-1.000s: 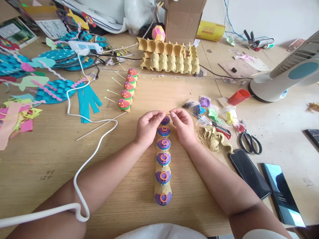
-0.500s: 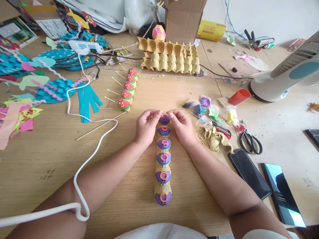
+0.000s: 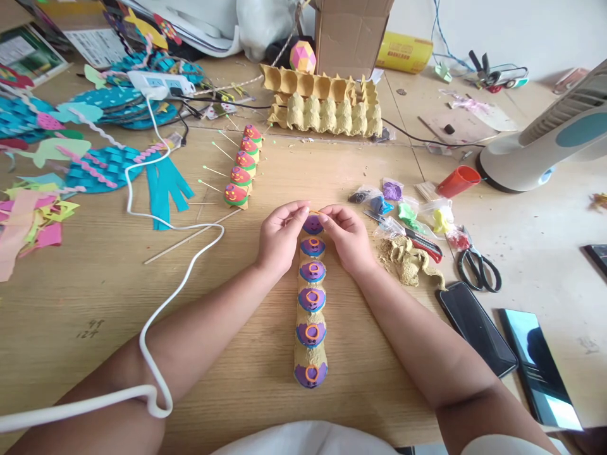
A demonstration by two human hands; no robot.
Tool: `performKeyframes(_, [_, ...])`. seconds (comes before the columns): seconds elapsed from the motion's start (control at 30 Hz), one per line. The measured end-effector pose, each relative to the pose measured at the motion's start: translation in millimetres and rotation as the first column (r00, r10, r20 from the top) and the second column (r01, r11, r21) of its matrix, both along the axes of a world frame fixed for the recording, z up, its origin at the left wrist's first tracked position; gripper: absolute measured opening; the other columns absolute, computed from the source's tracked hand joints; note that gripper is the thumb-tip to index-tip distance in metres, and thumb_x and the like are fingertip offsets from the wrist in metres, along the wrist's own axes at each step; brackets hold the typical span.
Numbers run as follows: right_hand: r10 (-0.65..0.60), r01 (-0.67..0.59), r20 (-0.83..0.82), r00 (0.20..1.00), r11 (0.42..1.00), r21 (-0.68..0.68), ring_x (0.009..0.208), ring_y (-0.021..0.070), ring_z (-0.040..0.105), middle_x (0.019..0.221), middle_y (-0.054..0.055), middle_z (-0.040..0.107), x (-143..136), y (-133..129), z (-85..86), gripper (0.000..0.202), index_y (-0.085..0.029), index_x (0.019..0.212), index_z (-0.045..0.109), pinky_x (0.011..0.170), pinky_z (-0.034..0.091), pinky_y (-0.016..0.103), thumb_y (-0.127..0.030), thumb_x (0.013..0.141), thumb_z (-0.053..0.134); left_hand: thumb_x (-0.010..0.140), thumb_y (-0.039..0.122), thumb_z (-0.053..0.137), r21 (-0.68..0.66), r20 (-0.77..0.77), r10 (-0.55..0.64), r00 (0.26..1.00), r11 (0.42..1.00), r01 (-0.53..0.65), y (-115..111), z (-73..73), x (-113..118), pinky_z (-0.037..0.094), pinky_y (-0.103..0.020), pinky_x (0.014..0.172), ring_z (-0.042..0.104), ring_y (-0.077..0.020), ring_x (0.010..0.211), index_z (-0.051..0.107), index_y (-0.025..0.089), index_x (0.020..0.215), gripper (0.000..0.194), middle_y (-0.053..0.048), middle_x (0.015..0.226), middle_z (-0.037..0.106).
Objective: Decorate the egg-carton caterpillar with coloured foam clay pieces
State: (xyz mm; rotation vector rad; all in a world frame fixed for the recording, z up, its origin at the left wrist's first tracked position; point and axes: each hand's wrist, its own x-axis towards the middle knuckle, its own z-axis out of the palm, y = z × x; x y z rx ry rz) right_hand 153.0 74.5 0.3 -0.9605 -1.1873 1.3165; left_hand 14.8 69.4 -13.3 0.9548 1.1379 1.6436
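- Your painted egg-carton strip [image 3: 312, 299] lies lengthwise in front of you, its far end between your hands.
- Your left hand [image 3: 281, 240] is partly curled, thumb and forefinger pinching one end of an orange clay strand [image 3: 314, 212].
- Your right hand [image 3: 348, 240], similarly curled, pinches the other end.
- The strand sits at the farthest purple bump [image 3: 313, 224].

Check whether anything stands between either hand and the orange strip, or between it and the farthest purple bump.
Nothing visible does: the left hand and right hand pinch the orange strip at the farthest purple bump.
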Motion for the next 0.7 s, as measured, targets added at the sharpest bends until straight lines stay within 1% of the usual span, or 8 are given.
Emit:
performKeyframes(0.1, [-0.018,0.018,0.034,0.999,1.0,0.003,0.081,0.014,0.063,0.088,0.0,0.07,0.5,0.7,-0.2,0.035,-0.023,0.09,0.068,0.079,0.055,0.029,-0.056,0.083,0.079,0.08,0.046,0.084,-0.01,-0.024,-0.02,1.0,1.0,0.019,0.2,-1.7,-1.2,0.058,-0.032,0.091,0.075,-0.0187,0.097,0.08,0.02,0.101,0.033,-0.007,0.104,0.081])
performKeyframes(0.17, [-0.028,0.028,0.048,0.998,1.0,0.001,0.08,0.0136,0.062,0.087,-0.001,0.069,0.8,1.6,-0.8,0.035,-0.022,0.09,0.068,0.077,0.054,0.028,-0.056,0.085,0.077,0.079,0.044,0.085,-0.005,-0.016,-0.03,0.999,1.0,0.03,0.4,-1.8,-1.5,0.057,-0.032,0.092,0.074,-0.0186,0.098,0.079,0.02,0.103,0.034,-0.006,0.105,0.08])
performKeyframes(0.27, [-0.044,0.045,0.05,0.998,0.999,-0.005,0.079,0.0135,0.06,0.087,-0.001,0.068,1.0,3.3,-2.3,0.035,-0.023,0.09,0.067,0.074,0.053,0.028,-0.056,0.085,0.077,0.074,0.042,0.089,0.014,0.013,-0.023,1.0,1.0,0.023,1.0,-0.5,-1.1,0.057,-0.029,0.089,0.072,-0.0157,0.093,0.076,0.021,0.102,0.038,-0.004,0.098,0.077])
performKeyframes(0.37, [-0.044,0.045,0.043,0.998,0.999,-0.016,0.078,0.0136,0.06,0.087,0.0,0.069,1.0,4.5,-3.4,0.033,-0.023,0.089,0.068,0.073,0.053,0.028,-0.053,0.083,0.079,0.072,0.043,0.092,0.014,0.028,-0.011,1.0,1.0,0.011,1.4,1.3,-0.4,0.056,-0.028,0.086,0.07,-0.0136,0.087,0.072,0.02,0.095,0.038,-0.002,0.091,0.074])
performKeyframes(0.5, [-0.061,0.062,0.026,0.998,0.998,-0.015,0.078,0.0139,0.061,0.084,-0.001,0.068,1.1,4.2,-3.1,0.031,-0.023,0.089,0.069,0.075,0.054,0.029,-0.052,0.085,0.078,0.071,0.045,0.092,0.016,0.038,0.009,0.999,1.0,-0.01,1.6,1.9,0.3,0.057,-0.029,0.085,0.071,-0.0144,0.086,0.073,0.019,0.089,0.037,-0.003,0.089,0.075])
performKeyframes(0.7, [-0.07,0.07,0.079,0.994,0.998,0.009,0.087,0.0166,0.066,0.089,0.001,0.074,1.8,3.3,-2.7,0.028,-0.023,0.093,0.074,0.082,0.056,0.031,-0.051,0.089,0.074,0.073,0.043,0.09,0.002,0.035,0.022,0.999,1.0,-0.022,2.4,-0.3,-0.2,0.059,-0.031,0.089,0.073,-0.0165,0.091,0.078,0.019,0.093,0.033,-0.005,0.096,0.08])
